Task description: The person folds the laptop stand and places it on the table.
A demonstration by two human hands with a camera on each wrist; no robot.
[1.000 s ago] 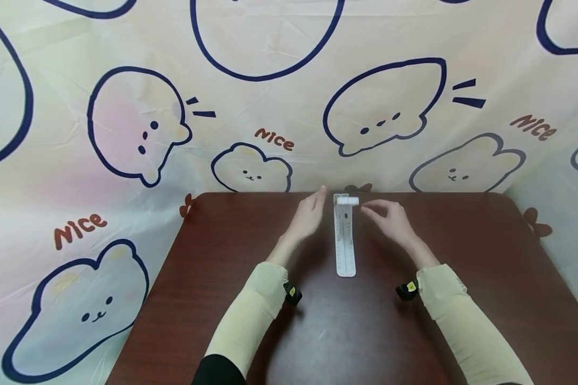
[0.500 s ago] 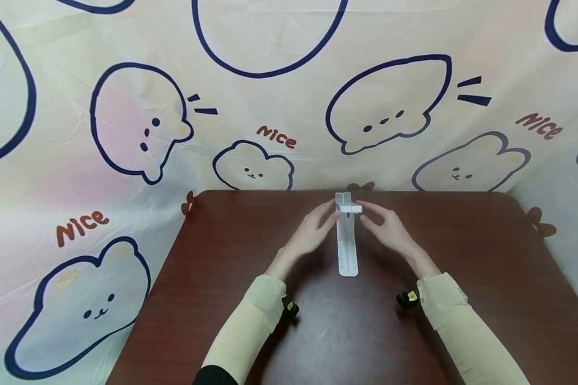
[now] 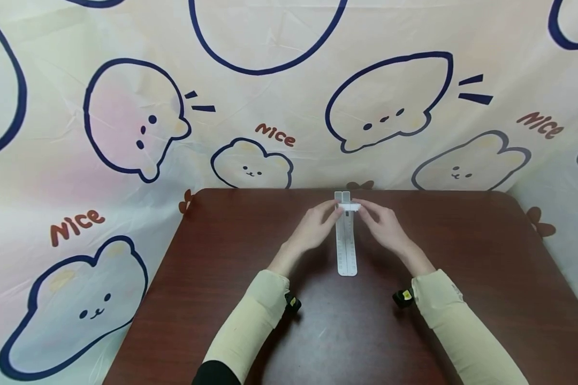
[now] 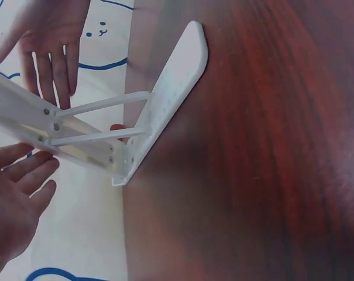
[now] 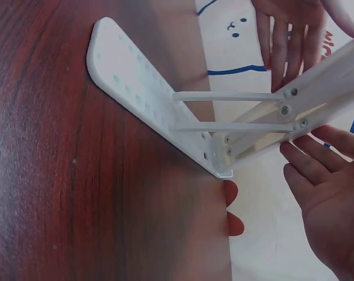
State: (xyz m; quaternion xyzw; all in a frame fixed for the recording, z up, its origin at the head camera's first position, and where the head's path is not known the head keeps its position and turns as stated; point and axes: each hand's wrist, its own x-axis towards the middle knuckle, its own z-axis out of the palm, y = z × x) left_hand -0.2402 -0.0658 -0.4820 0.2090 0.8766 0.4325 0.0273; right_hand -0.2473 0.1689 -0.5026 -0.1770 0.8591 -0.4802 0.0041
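Observation:
A white folding stand [image 3: 346, 251] stands near the table's far edge, its long perforated base flat on the wood. From the base's far end an upright panel [image 4: 77, 137] leans at an angle, braced by two thin struts [image 4: 106, 105]. My left hand [image 3: 313, 227] holds the panel's left edge near the top, thumb in front and fingers behind. The right hand [image 3: 387, 230] does the same on the right edge. The right wrist view shows the fingertips [image 5: 291, 149] right at the panel's underside.
The dark reddish-brown table [image 3: 221, 321] ends just behind the stand. A hanging cloth [image 3: 270, 43] with blue cartoon outlines rises past that edge. Small black cameras [image 3: 293, 303] sit at both cuffs.
Both hands have come inward from beside the stand to the panel's two edges. The ledge at the panel's top now sits slightly lower in the head view than one second ago.

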